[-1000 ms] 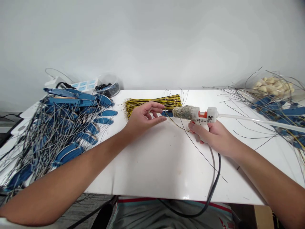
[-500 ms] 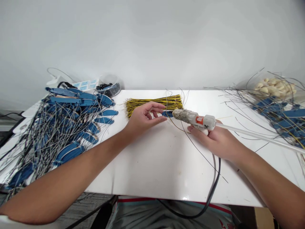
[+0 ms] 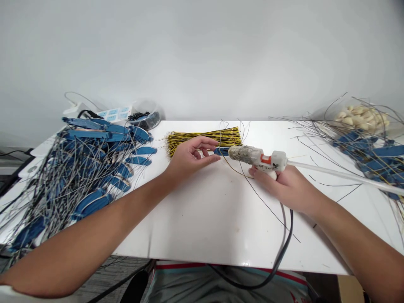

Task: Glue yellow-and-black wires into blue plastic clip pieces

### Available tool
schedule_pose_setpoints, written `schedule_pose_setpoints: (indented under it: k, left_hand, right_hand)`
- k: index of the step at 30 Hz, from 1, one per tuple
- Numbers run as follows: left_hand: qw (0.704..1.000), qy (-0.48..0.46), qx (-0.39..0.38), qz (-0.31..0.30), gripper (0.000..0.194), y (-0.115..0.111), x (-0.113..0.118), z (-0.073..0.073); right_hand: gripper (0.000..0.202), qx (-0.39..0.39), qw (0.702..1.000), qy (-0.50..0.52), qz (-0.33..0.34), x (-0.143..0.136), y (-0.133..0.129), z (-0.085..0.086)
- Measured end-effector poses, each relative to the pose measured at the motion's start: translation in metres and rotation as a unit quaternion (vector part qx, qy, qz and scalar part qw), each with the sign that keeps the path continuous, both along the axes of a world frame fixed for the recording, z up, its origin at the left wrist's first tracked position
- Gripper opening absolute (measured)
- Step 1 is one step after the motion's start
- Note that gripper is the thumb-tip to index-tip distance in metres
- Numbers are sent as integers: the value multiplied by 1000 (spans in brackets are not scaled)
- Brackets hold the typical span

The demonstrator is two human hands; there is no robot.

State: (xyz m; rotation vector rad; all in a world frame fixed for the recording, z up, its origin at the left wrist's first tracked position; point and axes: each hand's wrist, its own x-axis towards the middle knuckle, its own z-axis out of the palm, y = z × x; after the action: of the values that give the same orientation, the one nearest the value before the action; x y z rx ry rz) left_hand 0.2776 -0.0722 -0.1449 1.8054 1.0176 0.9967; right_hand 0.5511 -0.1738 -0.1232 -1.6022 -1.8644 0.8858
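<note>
Glue gun (image 3: 249, 155) gripped in a worker's right hand (image 3: 292, 189) points its crusted nozzle end at a small blue part (image 3: 222, 150) by the fingertips of the left hand (image 3: 191, 156), over a white tabletop (image 3: 202, 227) near a bundle of yellow-and-black wires (image 3: 203, 136); the left fingers curve, but whether they pinch the part cannot be told
</note>
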Motion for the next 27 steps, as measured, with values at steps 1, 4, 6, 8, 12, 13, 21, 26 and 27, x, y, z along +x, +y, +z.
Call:
schedule_pose_setpoints:
  k: [1, 4, 6, 8, 12, 13, 21, 26, 27]
  left_hand:
    - [1000, -4, -2, 2, 45, 0, 0, 0]
    - [1000, -14, -13, 9, 47, 0, 0, 1]
    - [999, -19, -22, 14, 49, 0, 0, 1]
    - [999, -26, -27, 16, 49, 1, 0, 1]
    - [999, -38, -34, 18, 50, 3, 0, 0]
    - [998, -40, -35, 18, 50, 3, 0, 0]
    - [998, -47, -32, 17, 47, 1, 0, 1]
    - [999, -32, -27, 21, 46, 0, -1, 2]
    - [999, -30, -26, 22, 47, 0, -1, 3]
  right_hand:
    - [35, -11, 1000, 20, -10, 0, 0, -1]
    - [35, -24, 995, 81, -51, 2, 2, -1]
    - [35, -27, 989, 112, -89, 3, 4, 0]
    - [36, -36, 981, 135, -131, 5, 6, 3]
    - [39, -48, 964, 204, -164, 8, 7, 10]
    - [38, -46, 960, 225, -158, 9, 7, 12]
    - [48, -24, 961, 258, -99, 12, 5, 18]
    - [53, -103, 975, 184, -69, 3, 8, 10]
    - [54, -109, 976, 179, -62, 2, 8, 8]
